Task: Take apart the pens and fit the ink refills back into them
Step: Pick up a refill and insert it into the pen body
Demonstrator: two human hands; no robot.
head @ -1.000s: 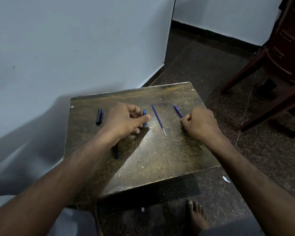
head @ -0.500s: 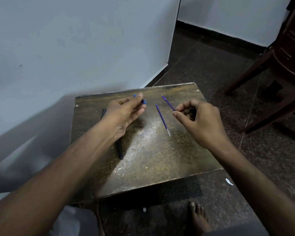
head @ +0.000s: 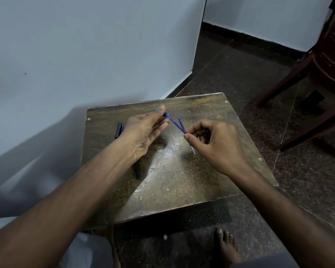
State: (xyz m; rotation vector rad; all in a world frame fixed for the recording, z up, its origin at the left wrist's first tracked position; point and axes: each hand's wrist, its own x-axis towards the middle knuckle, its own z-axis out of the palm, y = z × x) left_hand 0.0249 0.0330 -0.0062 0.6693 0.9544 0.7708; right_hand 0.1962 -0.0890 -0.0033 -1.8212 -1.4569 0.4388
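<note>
My left hand point(head: 145, 130) is raised over the small wooden table point(head: 182, 182) and pinches a short blue pen piece point(head: 166, 114). My right hand point(head: 214, 141) pinches a thin blue ink refill point(head: 176, 124) whose far end meets that blue piece. A small dark part point(head: 205, 130) is tucked in the right hand's curled fingers. A second blue refill point(head: 181, 123) lies on the table just behind, its metal tip point(head: 193, 150) showing below my right hand. A dark pen cap point(head: 119, 130) lies at the left. A dark pen barrel point(head: 137, 170) is partly hidden under my left wrist.
The table stands against a pale wall point(head: 85, 55) on a dark speckled floor point(head: 259, 74). A dark wooden chair point(head: 321, 70) stands at the right. My bare foot point(head: 225, 246) rests on the floor below the table's front edge.
Both hands lifted from the table, each with a pen part. The right hand brought its refill leftward until its end met the blue piece in the left hand.
</note>
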